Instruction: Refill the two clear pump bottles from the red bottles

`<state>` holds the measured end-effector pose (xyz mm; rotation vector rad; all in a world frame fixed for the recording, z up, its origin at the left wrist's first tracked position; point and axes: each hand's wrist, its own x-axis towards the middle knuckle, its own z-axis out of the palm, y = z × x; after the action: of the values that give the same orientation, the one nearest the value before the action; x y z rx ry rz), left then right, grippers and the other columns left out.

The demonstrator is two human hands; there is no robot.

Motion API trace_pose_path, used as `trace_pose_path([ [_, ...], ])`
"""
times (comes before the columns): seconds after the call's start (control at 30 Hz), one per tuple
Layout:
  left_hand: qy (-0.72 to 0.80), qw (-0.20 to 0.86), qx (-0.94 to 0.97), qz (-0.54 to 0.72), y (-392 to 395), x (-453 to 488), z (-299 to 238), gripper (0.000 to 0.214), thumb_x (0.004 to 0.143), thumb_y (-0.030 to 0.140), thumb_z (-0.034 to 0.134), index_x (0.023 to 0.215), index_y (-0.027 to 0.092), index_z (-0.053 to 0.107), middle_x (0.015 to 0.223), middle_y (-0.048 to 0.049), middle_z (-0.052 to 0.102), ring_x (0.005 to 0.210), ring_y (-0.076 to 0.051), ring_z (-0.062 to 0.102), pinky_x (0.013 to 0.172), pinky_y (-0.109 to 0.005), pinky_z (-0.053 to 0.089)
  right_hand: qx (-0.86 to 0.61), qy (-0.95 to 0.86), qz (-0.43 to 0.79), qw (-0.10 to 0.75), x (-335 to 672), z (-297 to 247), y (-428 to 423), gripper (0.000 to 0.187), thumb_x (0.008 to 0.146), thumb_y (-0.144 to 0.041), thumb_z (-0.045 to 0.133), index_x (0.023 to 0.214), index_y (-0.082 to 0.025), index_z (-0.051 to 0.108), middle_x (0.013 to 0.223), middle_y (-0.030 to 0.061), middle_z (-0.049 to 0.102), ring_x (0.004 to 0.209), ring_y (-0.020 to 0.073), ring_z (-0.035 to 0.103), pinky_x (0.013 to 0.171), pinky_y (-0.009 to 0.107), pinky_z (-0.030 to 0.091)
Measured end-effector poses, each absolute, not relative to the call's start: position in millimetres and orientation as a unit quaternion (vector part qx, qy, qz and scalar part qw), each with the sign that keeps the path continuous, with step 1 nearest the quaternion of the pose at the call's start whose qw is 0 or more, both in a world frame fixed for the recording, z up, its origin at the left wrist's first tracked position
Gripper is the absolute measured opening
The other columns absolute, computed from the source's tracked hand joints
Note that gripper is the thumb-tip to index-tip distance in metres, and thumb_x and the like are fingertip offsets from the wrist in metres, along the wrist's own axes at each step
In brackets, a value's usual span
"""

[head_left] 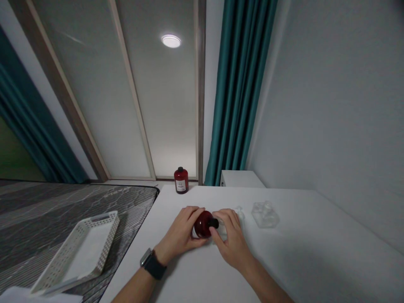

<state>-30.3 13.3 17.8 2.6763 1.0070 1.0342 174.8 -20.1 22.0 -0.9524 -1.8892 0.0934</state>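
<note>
White and smooth, the bench (303, 248) runs beneath both arms. Past its left edge, a dark patterned surface (41, 221) carries a perforated basket (86, 246). The left hand (180, 231) has its fingers wrapped round a tilted red bottle (202, 225), nearer the left edge. The right hand (232, 242) curls at that bottle's top. Clear plastic (265, 214) lies towards the far edge; a second bottle (181, 181) stands by the far-left corner. The right thumb meets the black cap (214, 223); whether those fingers pinch it, I cannot tell.
</note>
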Motion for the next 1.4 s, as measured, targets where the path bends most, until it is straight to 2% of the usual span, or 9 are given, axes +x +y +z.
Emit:
trace_pose_path([
  [0.13,0.332,0.046,0.879,0.34,13.0,-30.1,18.6,0.08,0.073,0.028,0.08,0.142,0.022,0.039,0.126,-0.0141,0.057,0.113,-0.031,0.057,0.096,-0.047,0.051,-0.414,-0.772,0.034,0.48,174.2,21.2,-17.7,0.014,0.093,-0.016,0.053,0.105,-0.023,0.056,0.088,0.0034,0.059,0.085,0.0237,0.052,0.078,0.04,0.043],
  [0.33,0.339,0.05,0.877,0.338,12.6,-29.8,19.1,0.079,0.073,0.026,0.08,0.141,0.022,0.04,0.125,-0.0137,0.058,0.112,-0.031,0.057,0.094,-0.046,0.052,-0.374,-0.784,0.061,0.491,170.2,27.1,-25.3,0.029,0.084,-0.003,0.046,0.102,-0.023,0.057,0.099,0.0063,0.058,0.094,0.0238,0.054,0.082,0.04,0.048],
  [0.47,0.338,0.052,0.876,0.34,12.8,-30.0,18.4,0.08,0.073,0.026,0.08,0.142,0.023,0.039,0.126,-0.0139,0.057,0.113,-0.031,0.057,0.095,-0.046,0.051,-0.368,-0.776,0.075,0.507,171.4,25.5,-24.8,0.036,0.084,-0.007,0.051,0.117,-0.022,0.052,0.114,0.0098,0.056,0.107,0.0262,0.053,0.091,0.044,0.048],
  [0.53,0.336,0.052,0.876,0.341,12.7,-30.1,18.6,0.08,0.073,0.026,0.08,0.142,0.022,0.039,0.126,-0.0138,0.057,0.113,-0.031,0.057,0.095,-0.046,0.051,-0.393,-0.757,0.073,0.517,172.6,23.1,-22.0,0.034,0.087,-0.013,0.055,0.12,-0.021,0.05,0.109,0.0091,0.057,0.102,0.0262,0.053,0.089,0.044,0.048],
  [0.7,0.336,0.048,0.877,0.341,12.0,-29.5,18.3,0.08,0.073,0.027,0.081,0.141,0.021,0.04,0.126,-0.0138,0.057,0.112,-0.03,0.056,0.095,-0.046,0.051,-0.405,-0.779,0.052,0.475,173.8,22.8,-19.3,0.019,0.091,-0.013,0.054,0.106,-0.023,0.055,0.092,0.004,0.059,0.089,0.0243,0.052,0.081,0.041,0.045],
  [1.03,0.336,0.051,0.874,0.347,13.3,-29.8,16.6,0.078,0.074,0.027,0.079,0.142,0.023,0.041,0.125,-0.0137,0.058,0.112,-0.031,0.058,0.094,-0.047,0.052,-0.359,-0.794,0.058,0.488,170.6,29.3,-26.9,0.032,0.079,0.001,0.047,0.098,-0.023,0.056,0.103,0.0069,0.056,0.097,0.0241,0.054,0.084,0.04,0.049],
  [1.17,0.333,0.049,0.874,0.349,12.3,-29.1,18.7,0.077,0.073,0.024,0.078,0.14,0.022,0.041,0.124,-0.013,0.058,0.111,-0.03,0.057,0.094,-0.045,0.052,-0.352,-0.792,0.06,0.494,170.7,27.9,-25.1,0.026,0.084,-0.002,0.049,0.099,-0.023,0.055,0.103,0.0069,0.058,0.098,0.0238,0.054,0.085,0.039,0.048],
  [1.27,0.332,0.05,0.876,0.347,11.8,-29.0,19.2,0.078,0.073,0.023,0.078,0.14,0.022,0.04,0.124,-0.0132,0.057,0.111,-0.03,0.057,0.095,-0.045,0.052,-0.365,-0.786,0.057,0.496,172.1,26.9,-22.5,0.027,0.088,-0.007,0.052,0.109,-0.023,0.053,0.104,0.0071,0.059,0.098,0.0242,0.055,0.086,0.04,0.048],
  [1.4,0.333,0.05,0.877,0.344,12.1,-29.6,18.5,0.079,0.074,0.026,0.079,0.141,0.021,0.038,0.125,-0.0139,0.056,0.112,-0.03,0.056,0.095,-0.047,0.051,-0.395,-0.787,0.062,0.469,174.8,26.1,-19.7,0.026,0.089,-0.01,0.055,0.111,-0.023,0.054,0.098,0.0052,0.06,0.092,0.0245,0.054,0.083,0.041,0.046],
])
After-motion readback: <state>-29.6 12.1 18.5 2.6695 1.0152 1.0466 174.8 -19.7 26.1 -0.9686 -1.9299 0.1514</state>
